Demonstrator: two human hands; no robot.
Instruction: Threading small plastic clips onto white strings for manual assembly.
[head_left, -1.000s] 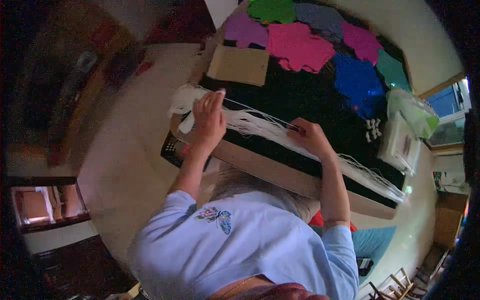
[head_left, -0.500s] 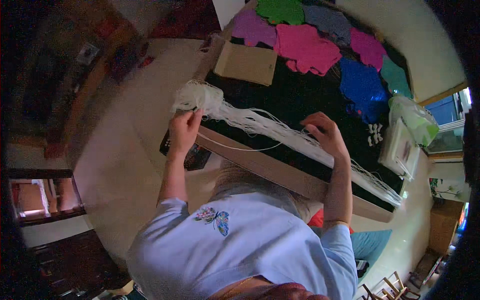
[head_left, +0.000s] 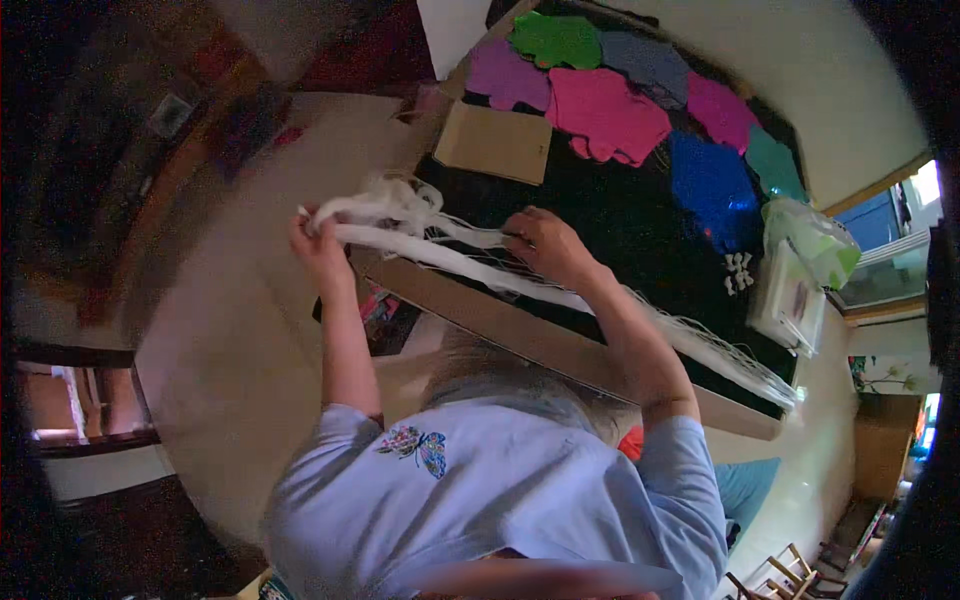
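A long bundle of thin white cords stretches along the near side of the dark tabletop, loose and stringy toward the far right end. At its left end, the cords gather in a tangled, looped mass. My left hand is closed around the bundle there, just past the table's left corner. Along the upper strands, my right hand has its fingers bent and closed on some cords, with the palm turned down. The right forearm crosses over the bundle and hides part of it.
A flat cardboard piece lies at the back left of the dark tabletop. Beyond it are several coloured cloth pieces, among them a pink one and a blue one. Small white bundles and a plastic bag are at the right.
My left hand has moved left, drawing the cord end off the table corner. My right hand, earlier above the bundle, has come left and closed on strands. The tangled mass has shifted and loosened.
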